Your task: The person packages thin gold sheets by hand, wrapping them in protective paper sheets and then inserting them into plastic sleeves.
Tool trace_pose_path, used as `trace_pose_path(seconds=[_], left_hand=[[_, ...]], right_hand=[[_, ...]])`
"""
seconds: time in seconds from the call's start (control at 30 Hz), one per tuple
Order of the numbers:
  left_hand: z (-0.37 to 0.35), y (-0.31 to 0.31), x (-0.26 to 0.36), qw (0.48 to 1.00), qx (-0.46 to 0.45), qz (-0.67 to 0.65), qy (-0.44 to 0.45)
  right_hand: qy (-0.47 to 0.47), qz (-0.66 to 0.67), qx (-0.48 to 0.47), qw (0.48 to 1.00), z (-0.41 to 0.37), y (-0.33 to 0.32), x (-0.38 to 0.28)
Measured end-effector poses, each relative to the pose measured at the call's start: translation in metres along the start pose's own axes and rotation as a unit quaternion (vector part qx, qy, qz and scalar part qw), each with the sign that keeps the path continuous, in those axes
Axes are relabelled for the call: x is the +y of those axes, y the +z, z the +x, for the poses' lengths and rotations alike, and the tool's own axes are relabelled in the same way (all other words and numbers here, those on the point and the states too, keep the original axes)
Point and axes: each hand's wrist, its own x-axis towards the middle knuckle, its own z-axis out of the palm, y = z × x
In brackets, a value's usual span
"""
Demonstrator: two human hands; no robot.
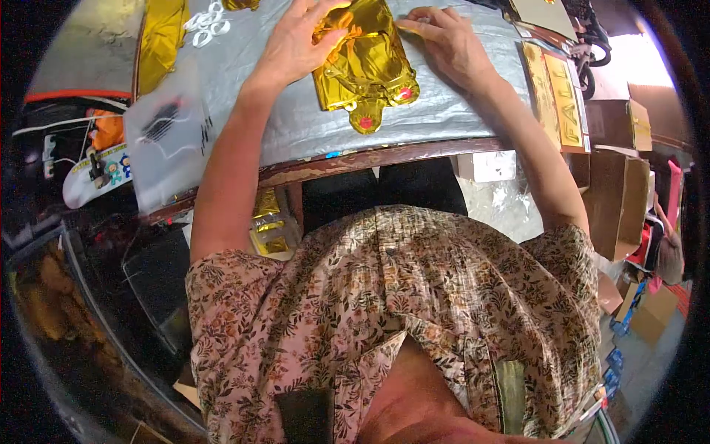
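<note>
A shiny gold foil piece (377,55) lies flat on the silver-covered table, with two tabs bearing red round marks at its near end. My left hand (299,41) rests over its left edge, fingers spread, touching the foil. Just right of the foil is my right hand (447,44), its fingers bent and the thumb and index finger close together near the foil's edge. Whether anything small is between those fingertips cannot be made out.
White rings (208,24) and more gold foil (161,41) lie at the table's left. A translucent plastic sheet (166,140) hangs over the left corner. A board lettered "FALL" (568,100) and cardboard boxes (617,200) stand on the right.
</note>
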Motion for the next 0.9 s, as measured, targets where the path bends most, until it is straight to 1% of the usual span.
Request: trace_pose_path(seconds=[0.07, 0.1, 0.17, 0.2, 0.23, 0.27, 0.3, 0.33, 0.37, 0.4, 0.47, 0.5, 0.57, 0.6, 0.67, 0.7, 0.77, 0.8, 0.87, 0.9], left_hand=[[-0.001, 0.000, 0.006, 0.999, -0.035, 0.021, -0.001], [0.002, -0.006, 0.017, 0.999, -0.039, 0.020, 0.000], [0.009, -0.018, 0.041, 0.998, -0.059, -0.017, -0.028], [0.008, -0.007, 0.027, 0.998, -0.062, -0.019, -0.028], [0.007, 0.012, 0.001, 0.991, 0.006, -0.090, 0.098], [0.005, 0.024, -0.012, 0.959, 0.073, -0.162, 0.220], [0.005, 0.016, -0.002, 0.959, 0.071, -0.163, 0.220], [0.007, 0.001, 0.016, 0.991, -0.022, -0.061, 0.114], [0.008, -0.007, 0.027, 0.993, -0.114, 0.043, 0.005], [0.007, -0.003, 0.021, 0.992, -0.116, 0.043, 0.006], [0.003, 0.010, 0.003, 0.986, -0.053, 0.126, 0.099], [0.003, 0.011, 0.005, 0.986, -0.054, 0.125, 0.100], [0.002, 0.012, 0.008, 0.988, -0.067, 0.125, 0.067], [0.003, 0.011, 0.011, 0.987, -0.070, 0.125, 0.070], [0.006, 0.008, 0.015, 0.986, -0.092, 0.128, 0.055], [0.006, 0.016, 0.014, 0.986, -0.098, 0.123, 0.056], [0.008, 0.018, 0.013, 0.983, -0.081, 0.146, 0.079], [0.009, 0.019, 0.016, 0.983, -0.083, 0.145, 0.081], [0.010, 0.020, 0.024, 0.984, -0.087, 0.152, 0.043], [0.011, 0.021, 0.023, 0.984, -0.089, 0.150, 0.044]], right_hand=[[0.003, -0.033, -0.008, 0.999, -0.001, -0.002, -0.007], [0.006, -0.032, -0.007, 0.999, -0.004, 0.000, -0.004], [-0.014, -0.072, -0.026, 0.997, -0.009, 0.003, 0.001], [-0.012, -0.071, -0.026, 0.997, -0.010, 0.002, 0.002], [-0.036, -0.089, -0.033, 0.995, -0.012, -0.001, 0.004], [-0.060, -0.107, -0.041, 0.992, -0.013, -0.004, 0.004], [-0.058, -0.106, -0.041, 0.992, -0.013, -0.006, 0.003], [-0.058, -0.095, -0.052, 0.992, -0.012, -0.009, 0.004], [-0.058, -0.083, -0.063, 0.993, -0.012, -0.010, 0.004], [-0.056, -0.083, -0.062, 0.993, -0.013, -0.008, 0.005], [-0.095, -0.093, -0.066, 0.989, -0.014, -0.005, 0.007], [-0.093, -0.093, -0.065, 0.989, -0.015, -0.005, 0.007], [-0.077, -0.032, -0.042, 0.996, -0.016, -0.007, 0.005], [-0.073, -0.033, -0.040, 0.996, -0.015, -0.007, 0.002], [0.039, -0.044, -0.020, 0.998, -0.013, -0.010, -0.005], [0.047, -0.041, -0.023, 0.998, -0.020, -0.008, -0.002], [0.024, -0.081, -0.035, 0.996, -0.027, -0.010, -0.007], [0.029, -0.089, -0.036, 0.995, -0.027, -0.010, -0.014], [0.027, -0.082, -0.021, 0.996, -0.033, -0.006, -0.018], [0.023, -0.076, -0.006, 0.997, -0.036, -0.005, -0.020]])
